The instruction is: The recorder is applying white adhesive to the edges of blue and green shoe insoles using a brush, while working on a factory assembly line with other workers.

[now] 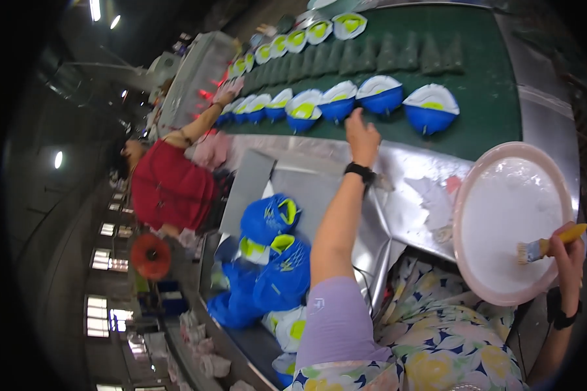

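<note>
Brush (540,246) in right hand (569,251), one basin (502,287), left hand (362,138) reaching

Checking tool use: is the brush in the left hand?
No, the right hand grips the yellow-handled brush over the pink basin.

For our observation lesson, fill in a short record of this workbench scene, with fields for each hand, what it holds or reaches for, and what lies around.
left hand: left hand stretched out to the row of blue shoe parts on the green belt, holding nothing
right hand: right hand closed on a yellow-handled brush
brush position: bristles over the round pink basin
nearby: pile of blue shoe parts lower left
other person: a co-worker in red reaching to the belt
</note>
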Demonstrator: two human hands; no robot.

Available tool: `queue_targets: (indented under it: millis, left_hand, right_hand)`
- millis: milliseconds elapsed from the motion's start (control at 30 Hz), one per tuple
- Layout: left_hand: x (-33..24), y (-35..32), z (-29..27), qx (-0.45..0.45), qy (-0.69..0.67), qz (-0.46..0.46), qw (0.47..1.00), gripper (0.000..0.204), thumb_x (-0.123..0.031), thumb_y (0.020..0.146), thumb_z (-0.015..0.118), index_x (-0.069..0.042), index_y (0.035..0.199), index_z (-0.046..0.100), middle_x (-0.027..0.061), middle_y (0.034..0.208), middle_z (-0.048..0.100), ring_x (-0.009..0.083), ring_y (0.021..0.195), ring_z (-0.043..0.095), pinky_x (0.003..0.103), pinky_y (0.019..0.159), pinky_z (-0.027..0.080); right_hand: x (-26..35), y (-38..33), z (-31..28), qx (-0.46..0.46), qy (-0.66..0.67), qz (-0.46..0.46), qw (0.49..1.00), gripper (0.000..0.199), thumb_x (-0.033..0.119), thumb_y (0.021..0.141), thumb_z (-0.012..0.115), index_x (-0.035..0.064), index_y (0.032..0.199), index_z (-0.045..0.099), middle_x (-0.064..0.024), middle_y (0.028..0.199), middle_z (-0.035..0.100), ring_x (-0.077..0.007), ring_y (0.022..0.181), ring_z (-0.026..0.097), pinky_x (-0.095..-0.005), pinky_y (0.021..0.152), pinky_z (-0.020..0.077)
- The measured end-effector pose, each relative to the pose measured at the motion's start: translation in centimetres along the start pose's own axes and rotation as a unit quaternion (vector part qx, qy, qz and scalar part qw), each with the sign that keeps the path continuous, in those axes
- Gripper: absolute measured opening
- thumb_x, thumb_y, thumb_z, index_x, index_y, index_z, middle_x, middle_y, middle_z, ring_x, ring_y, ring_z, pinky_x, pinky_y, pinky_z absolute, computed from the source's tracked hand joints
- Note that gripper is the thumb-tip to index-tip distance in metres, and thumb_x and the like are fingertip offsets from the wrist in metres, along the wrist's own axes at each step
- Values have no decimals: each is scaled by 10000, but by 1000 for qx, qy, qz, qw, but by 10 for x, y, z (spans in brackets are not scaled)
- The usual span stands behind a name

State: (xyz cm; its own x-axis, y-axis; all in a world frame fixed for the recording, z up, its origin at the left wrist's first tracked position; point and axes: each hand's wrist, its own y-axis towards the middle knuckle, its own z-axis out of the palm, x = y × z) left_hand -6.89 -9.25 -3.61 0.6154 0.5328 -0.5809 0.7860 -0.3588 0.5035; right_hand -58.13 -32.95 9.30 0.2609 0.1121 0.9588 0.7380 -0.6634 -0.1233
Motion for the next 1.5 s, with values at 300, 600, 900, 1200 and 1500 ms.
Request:
queue_targets:
  millis: [300, 600, 900, 1200, 1500]
  left_hand:
    - [149, -178, -257, 110, 464, -310, 822, 462, -160, 866, 632, -313, 1297, 568, 73, 1262, 592, 322, 1183, 553, 566, 934, 461]
    - [33, -151, -215, 228, 111, -28, 967, 442, -11, 866, 599, 5, 1300, 515, 253, 1235, 590, 410, 1171, 560, 424, 1029, 429]
    - [-18, -116, -219, 327, -200, -86, 920, 431, -278, 1029, 535, -74, 1403, 474, 135, 1353, 579, 286, 1190, 609, 458, 1024, 510]
    - [-106, -117, -141, 410, -286, -48, 865, 442, -282, 1025, 541, -70, 1407, 472, 130, 1347, 583, 284, 1190, 606, 450, 1024, 508]
    - [-162, -136, -90, 419, -356, -105, 828, 454, -287, 1022, 548, -66, 1411, 469, 125, 1340, 588, 282, 1190, 603, 441, 1025, 506]
  right_hand:
    - [6, -15, 22, 54, -41, 6, 998, 203, 171, 878, 711, -10, 943, 645, -70, 851, 653, -149, 775, 609, -299, 691, 480]
    - [33, 6, 92, 141, -96, -231, 958, 189, 173, 898, 713, -3, 916, 645, -148, 857, 653, -266, 735, 647, -346, 693, 511]
    - [31, 13, 40, 110, -209, -261, 936, 213, 183, 876, 700, 2, 935, 603, -196, 885, 638, -378, 837, 641, -430, 757, 499]
    - [87, 28, 29, 73, 4, -368, 927, 248, 216, 893, 698, 2, 856, 578, -156, 789, 623, -315, 721, 633, -381, 664, 489]
    - [62, 21, 26, -66, -45, -206, 975, 381, 285, 880, 705, -84, 797, 658, -182, 674, 670, -256, 579, 642, -344, 572, 496]
